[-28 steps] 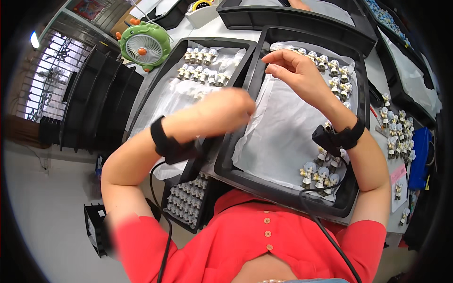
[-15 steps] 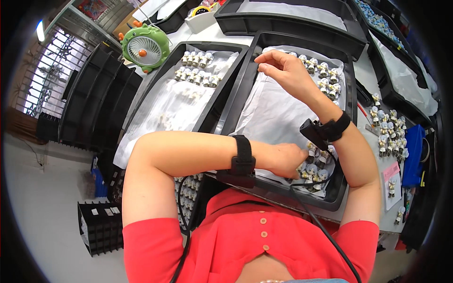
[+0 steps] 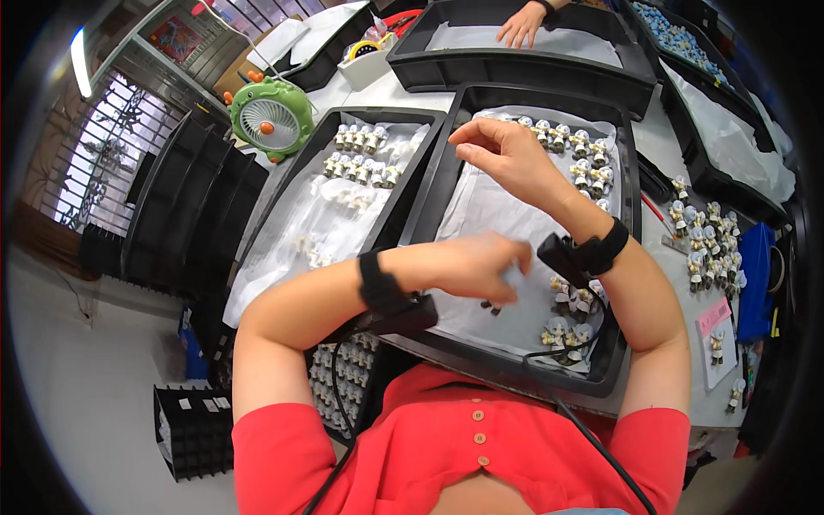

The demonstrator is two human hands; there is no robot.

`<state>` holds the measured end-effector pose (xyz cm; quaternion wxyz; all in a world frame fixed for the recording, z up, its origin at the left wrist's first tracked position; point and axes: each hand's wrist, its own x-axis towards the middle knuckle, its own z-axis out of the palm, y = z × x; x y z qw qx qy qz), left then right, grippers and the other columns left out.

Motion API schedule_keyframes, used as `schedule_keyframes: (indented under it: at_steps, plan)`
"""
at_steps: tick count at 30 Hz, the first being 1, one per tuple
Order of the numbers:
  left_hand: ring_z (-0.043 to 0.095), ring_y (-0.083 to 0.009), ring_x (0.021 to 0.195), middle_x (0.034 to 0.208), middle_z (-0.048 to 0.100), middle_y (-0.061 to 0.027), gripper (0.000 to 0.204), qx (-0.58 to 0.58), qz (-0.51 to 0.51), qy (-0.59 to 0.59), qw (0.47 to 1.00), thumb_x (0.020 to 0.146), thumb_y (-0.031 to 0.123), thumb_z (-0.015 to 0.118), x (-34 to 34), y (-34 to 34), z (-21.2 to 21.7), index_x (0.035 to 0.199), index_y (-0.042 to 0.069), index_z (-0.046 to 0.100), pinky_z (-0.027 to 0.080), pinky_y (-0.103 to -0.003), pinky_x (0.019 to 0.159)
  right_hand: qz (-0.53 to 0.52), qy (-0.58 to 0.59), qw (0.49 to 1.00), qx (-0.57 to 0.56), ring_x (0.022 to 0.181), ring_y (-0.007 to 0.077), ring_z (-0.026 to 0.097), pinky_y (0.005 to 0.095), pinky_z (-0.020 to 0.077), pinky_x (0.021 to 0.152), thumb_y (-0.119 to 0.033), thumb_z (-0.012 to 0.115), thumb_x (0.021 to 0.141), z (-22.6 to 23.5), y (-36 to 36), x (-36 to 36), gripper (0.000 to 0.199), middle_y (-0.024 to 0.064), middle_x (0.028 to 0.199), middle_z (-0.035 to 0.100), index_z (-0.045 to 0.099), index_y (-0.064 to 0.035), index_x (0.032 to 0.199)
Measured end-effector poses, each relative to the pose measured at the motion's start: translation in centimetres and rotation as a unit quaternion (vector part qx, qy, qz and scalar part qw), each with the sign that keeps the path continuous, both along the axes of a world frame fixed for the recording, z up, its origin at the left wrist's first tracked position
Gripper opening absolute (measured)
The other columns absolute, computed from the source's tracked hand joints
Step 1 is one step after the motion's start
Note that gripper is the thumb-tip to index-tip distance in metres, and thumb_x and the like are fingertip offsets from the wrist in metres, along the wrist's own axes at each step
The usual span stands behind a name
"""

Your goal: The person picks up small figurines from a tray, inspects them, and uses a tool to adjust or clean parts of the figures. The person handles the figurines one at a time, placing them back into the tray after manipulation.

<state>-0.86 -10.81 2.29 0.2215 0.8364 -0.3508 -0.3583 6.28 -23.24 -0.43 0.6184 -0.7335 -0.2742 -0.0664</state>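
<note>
My left hand (image 3: 474, 266), smeared by motion, is above the lower middle of a black tray (image 3: 419, 193) lined with white sheet. Its fingers are closed on a small figurine (image 3: 513, 276), of which only a pale, blurred part shows. Higher over the same tray hovers my right hand (image 3: 515, 163), its thumb and forefinger slightly apart and nothing visible between them. Rows of pale-haired figurines (image 3: 580, 142) with dark bases stand beyond and beside the right hand. More figurines (image 3: 566, 330) sit at the tray's near right corner, by a black cable.
Left of it, a second black tray (image 3: 433, 129) holds figurines under thin film. A green fan (image 3: 273, 118) stands behind. Loose figurines (image 3: 708, 236), a blue bin (image 3: 755, 279) and a card (image 3: 719, 343) are at right. Another person's hand (image 3: 522, 24) rests in the far tray.
My left hand has lifted away from the near right figurines and moved up and left with a figurine. My right hand has barely moved. Another person's hand has appeared at the far tray.
</note>
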Motion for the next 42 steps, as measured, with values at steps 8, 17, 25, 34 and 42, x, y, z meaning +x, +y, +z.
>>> schedule_keyframes:
  at_steps: [8,17,25,34,42]
  plan:
    - [0.061,-0.0133,0.081,0.091,0.060,-0.0067,0.031,-0.390,0.378,0.107,0.833,0.085,0.005,0.062,1.1,8.0,-0.3,0.110,0.004,0.045,0.050,-0.025,0.072,0.046,0.056,0.997,0.004,0.080,0.0111,0.060,0.0256,0.0475,0.073,-0.016,0.059,0.086,-0.2,0.9,-0.8,0.022,0.0066,0.087,0.065,0.063,0.0004,0.100]
    - [0.059,-0.0179,0.099,0.109,0.058,-0.0096,0.048,-0.570,0.375,0.188,0.707,0.086,0.001,0.057,1.8,9.9,-3.0,0.130,0.003,0.038,0.049,-0.029,0.085,0.100,0.114,0.987,-0.048,0.080,0.0097,0.059,0.0241,0.0473,0.070,-0.019,0.062,0.086,-1.9,2.0,-1.4,0.031,0.0060,0.090,0.063,0.057,-0.0004,0.110]
    - [0.061,-0.0174,0.096,0.107,0.060,-0.0102,0.048,-0.582,0.363,0.176,0.706,0.090,0.008,0.054,1.4,10.6,-3.0,0.135,0.004,0.036,0.049,-0.029,0.084,0.154,0.235,0.960,-0.024,0.094,0.0090,0.058,0.0219,0.0458,0.080,-0.011,0.062,0.086,-0.6,2.2,-2.4,0.028,0.0051,0.106,0.061,0.052,0.0001,0.110]
    - [0.060,-0.0117,0.088,0.105,0.061,-0.0064,0.040,-0.570,0.383,0.189,0.702,0.093,0.018,0.051,1.4,10.9,-2.8,0.131,0.005,0.043,0.049,-0.025,0.078,0.155,0.221,0.963,0.014,0.085,0.0069,0.058,0.0213,0.0474,0.076,-0.013,0.066,0.084,-0.9,2.8,-3.0,0.028,0.0025,0.096,0.060,0.054,-0.0006,0.106]
    - [0.059,-0.0098,0.086,0.102,0.061,-0.0048,0.039,-0.578,0.391,0.181,0.693,0.093,0.018,0.052,1.2,10.8,-2.7,0.129,0.006,0.044,0.048,-0.024,0.076,0.150,0.208,0.966,0.025,0.085,0.0076,0.058,0.0217,0.0483,0.076,-0.012,0.068,0.083,-0.6,2.9,-3.2,0.030,0.0028,0.096,0.060,0.054,-0.0002,0.106]
